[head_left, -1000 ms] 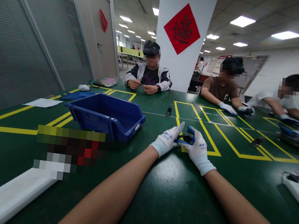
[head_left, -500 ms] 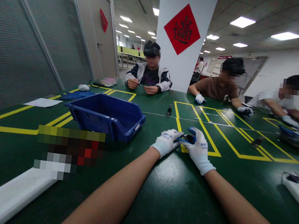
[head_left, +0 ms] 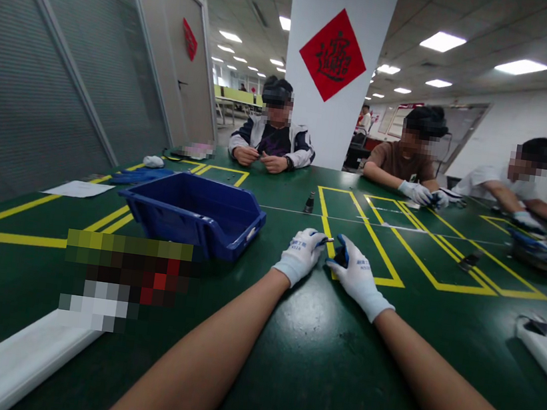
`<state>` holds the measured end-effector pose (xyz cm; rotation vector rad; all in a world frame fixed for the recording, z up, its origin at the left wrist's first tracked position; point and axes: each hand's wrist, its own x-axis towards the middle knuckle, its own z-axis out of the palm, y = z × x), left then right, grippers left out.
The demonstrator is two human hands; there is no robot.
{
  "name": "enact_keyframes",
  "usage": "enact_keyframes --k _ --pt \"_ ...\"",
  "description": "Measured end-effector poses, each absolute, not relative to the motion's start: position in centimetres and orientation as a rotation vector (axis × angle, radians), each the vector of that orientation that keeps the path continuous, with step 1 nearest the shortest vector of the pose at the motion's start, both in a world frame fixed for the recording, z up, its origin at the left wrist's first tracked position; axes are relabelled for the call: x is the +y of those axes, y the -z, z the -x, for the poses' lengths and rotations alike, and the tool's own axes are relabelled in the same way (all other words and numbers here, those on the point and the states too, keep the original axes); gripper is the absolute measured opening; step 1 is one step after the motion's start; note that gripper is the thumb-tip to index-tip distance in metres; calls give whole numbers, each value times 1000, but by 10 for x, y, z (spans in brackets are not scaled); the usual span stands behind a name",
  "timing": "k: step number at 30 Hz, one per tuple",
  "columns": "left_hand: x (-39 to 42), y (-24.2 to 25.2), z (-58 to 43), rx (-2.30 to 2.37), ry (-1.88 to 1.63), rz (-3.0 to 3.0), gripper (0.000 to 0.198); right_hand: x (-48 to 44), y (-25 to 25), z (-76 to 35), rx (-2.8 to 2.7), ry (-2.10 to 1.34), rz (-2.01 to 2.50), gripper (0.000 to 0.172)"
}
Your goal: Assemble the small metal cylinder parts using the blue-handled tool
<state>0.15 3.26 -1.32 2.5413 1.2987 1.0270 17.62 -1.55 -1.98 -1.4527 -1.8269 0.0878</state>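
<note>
We see our left hand (head_left: 301,254), in a white glove, curled closed around a thin metal pin (head_left: 328,240) whose tip pokes out toward the other hand, while our right hand (head_left: 353,272) pinches a small dark part (head_left: 340,257) between its blue-tipped fingers. Both hands rest low on the green bench (head_left: 312,371), close together but not touching, right at a yellow line. A blue bin (head_left: 192,211) sits on the bench just to the left, and three other people work along its far side.
</note>
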Motion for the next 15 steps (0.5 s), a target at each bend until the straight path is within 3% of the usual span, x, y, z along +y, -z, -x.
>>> enact_keyframes --k 5,15 --pt "27 9 -4 1048 -971 -2684 34 -19 19 -171 -1874 -52 1438 85" --pt "25 4 -3 1222 -779 -2735 34 -22 13 -174 -1866 191 1570 85"
